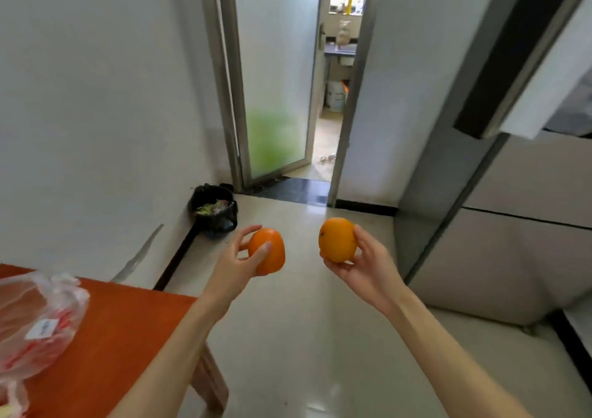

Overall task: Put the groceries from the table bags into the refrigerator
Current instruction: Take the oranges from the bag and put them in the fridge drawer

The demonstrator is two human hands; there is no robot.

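My left hand [238, 259] grips a deep-orange fruit [269, 252], fingers curled round its near side. My right hand [362, 259] holds a lighter orange [336, 240] from below and the right. Both fruits hang in the air over the pale tiled floor, about a hand's width apart. A clear plastic bag [38, 318] with red print and a white label lies on the orange-brown table [121, 337] at the lower left. The grey refrigerator [512, 225] stands at the right; an open upper door [525, 65] juts out above it. Its interior is out of sight.
A black-lined waste bin [214, 209] holding scraps sits on the floor by the left wall. Straight ahead a frosted glass door [275, 81] stands open onto another room. Pale floor tiles [304, 337] stretch between table and refrigerator.
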